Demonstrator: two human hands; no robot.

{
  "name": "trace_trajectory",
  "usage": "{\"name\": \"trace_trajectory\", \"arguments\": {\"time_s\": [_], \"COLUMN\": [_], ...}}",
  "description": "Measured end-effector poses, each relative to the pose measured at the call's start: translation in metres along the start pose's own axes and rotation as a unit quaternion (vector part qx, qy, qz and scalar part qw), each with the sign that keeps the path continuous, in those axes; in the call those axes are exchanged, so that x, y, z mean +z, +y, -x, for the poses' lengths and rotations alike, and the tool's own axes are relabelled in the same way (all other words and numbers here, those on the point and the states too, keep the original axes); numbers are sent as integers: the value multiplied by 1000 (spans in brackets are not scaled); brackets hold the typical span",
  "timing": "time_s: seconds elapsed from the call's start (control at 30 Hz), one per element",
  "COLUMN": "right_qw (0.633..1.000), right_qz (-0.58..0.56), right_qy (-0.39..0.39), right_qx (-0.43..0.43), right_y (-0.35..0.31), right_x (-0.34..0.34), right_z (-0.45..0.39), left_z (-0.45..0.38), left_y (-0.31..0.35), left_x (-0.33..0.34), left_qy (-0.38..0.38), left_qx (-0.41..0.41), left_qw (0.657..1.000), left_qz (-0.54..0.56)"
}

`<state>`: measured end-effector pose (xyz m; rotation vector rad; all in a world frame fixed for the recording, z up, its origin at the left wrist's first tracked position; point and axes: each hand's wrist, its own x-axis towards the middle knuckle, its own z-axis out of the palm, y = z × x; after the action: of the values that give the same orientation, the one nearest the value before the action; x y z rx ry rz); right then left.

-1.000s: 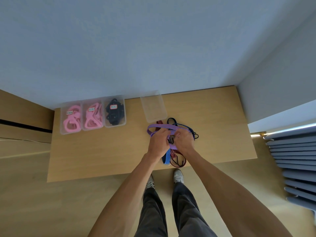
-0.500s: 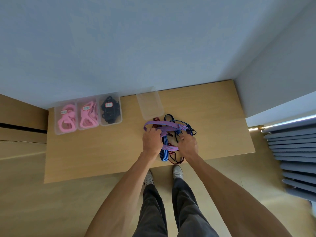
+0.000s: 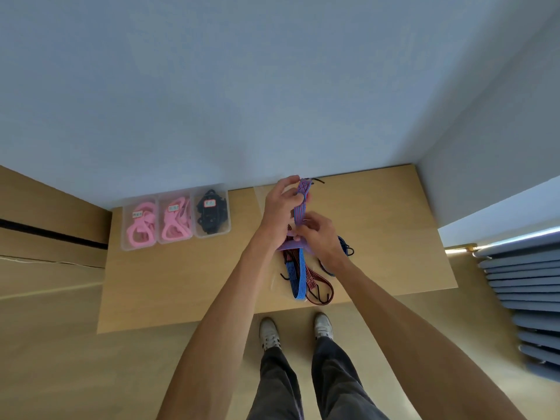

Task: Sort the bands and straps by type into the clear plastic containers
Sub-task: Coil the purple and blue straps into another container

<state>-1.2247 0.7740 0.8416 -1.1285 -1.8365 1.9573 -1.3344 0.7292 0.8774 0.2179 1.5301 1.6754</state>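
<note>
Fingers of the left hand (image 3: 280,204) pinch the top of a blue and red striped strap (image 3: 301,207) and hold it up high. The right hand (image 3: 318,234) pinches the same strap lower down, just over a purple band (image 3: 292,245). I think both grips pull it straight so it comes free from the pile (image 3: 306,277) of straps on the table (image 3: 181,283). The pile is tangled, so one strap must be held tight at two spots. An empty clear container (image 3: 263,195) sits behind the hands, likely for this kind. Far to the left, two containers hold pink bands (image 3: 157,225) and one holds black straps (image 3: 210,213).
</note>
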Motion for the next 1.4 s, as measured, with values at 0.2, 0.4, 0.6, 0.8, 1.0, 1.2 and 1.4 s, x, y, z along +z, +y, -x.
{"name": "trace_trajectory", "arguments": {"time_s": [0.2, 0.4, 0.6, 0.8, 1.0, 1.2, 1.4], "right_qw": [991, 967, 952, 937, 972, 974, 963], "right_qz": [80, 94, 66, 36, -45, -115, -136], "right_qy": [39, 112, 116, 116, 23, -55, -227], "right_qx": [-97, -207, -277, -328, -230, -188, -46], "right_y": [-62, -121, -187, -227, -242, -243, -231], "right_x": [0, -1, -12, -6, 9, 31, 50], "right_z": [6, 15, 14, 15, 6, 3, 10], "left_z": [3, 12, 27, 52, 70, 79, 80], "left_y": [78, 123, 156, 187, 208, 214, 223], "left_x": [-5, -30, -45, -47, -59, -84, -106], "left_qy": [134, 204, 31, -123, -223, -224, -97], "left_qx": [22, 128, 223, 204, 157, 161, 195], "left_qw": [990, 921, 849, 904, 932, 942, 970], "left_qz": [-38, -307, -477, -354, -241, -193, -112]}}
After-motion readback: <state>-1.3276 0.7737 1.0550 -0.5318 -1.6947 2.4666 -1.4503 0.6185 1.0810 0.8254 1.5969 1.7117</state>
